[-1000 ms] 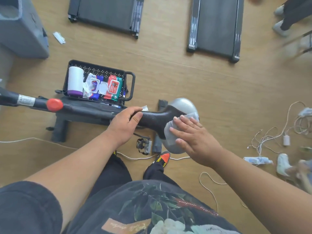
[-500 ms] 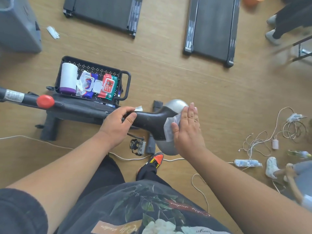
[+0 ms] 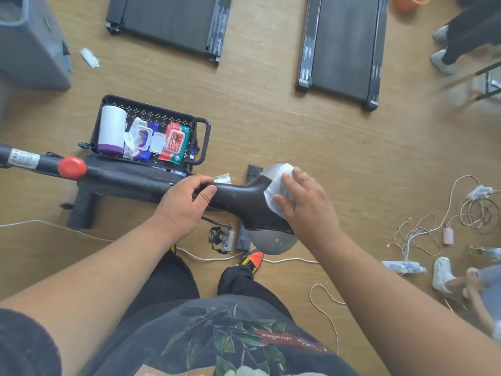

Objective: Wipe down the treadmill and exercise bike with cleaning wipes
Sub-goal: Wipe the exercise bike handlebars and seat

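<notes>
The exercise bike's black and silver saddle (image 3: pixel 245 206) is right below me, its black frame (image 3: pixel 127 180) with a red knob (image 3: pixel 71 167) running off to the left. My left hand (image 3: pixel 184 206) grips the narrow nose of the saddle. My right hand (image 3: pixel 305 203) lies flat on a white wipe (image 3: pixel 276 185), pressing it onto the wide rear of the saddle. Two black treadmills (image 3: pixel 173 23) (image 3: pixel 343 47) lie on the wooden floor farther ahead.
A black basket (image 3: pixel 202 137) behind the bike holds a white roll (image 3: pixel 111 128) and wipe packs (image 3: pixel 173 141). A pedal (image 3: pixel 222 238) sits below the saddle. White cables (image 3: pixel 433 226) sprawl at the right. Other people's feet (image 3: pixel 440 272) stand at the right edge. A grey bin (image 3: pixel 29 44) is top left.
My right hand has slid the wipe from the near side of the saddle's rear up over its top toward the far edge. My left hand keeps its grip on the nose.
</notes>
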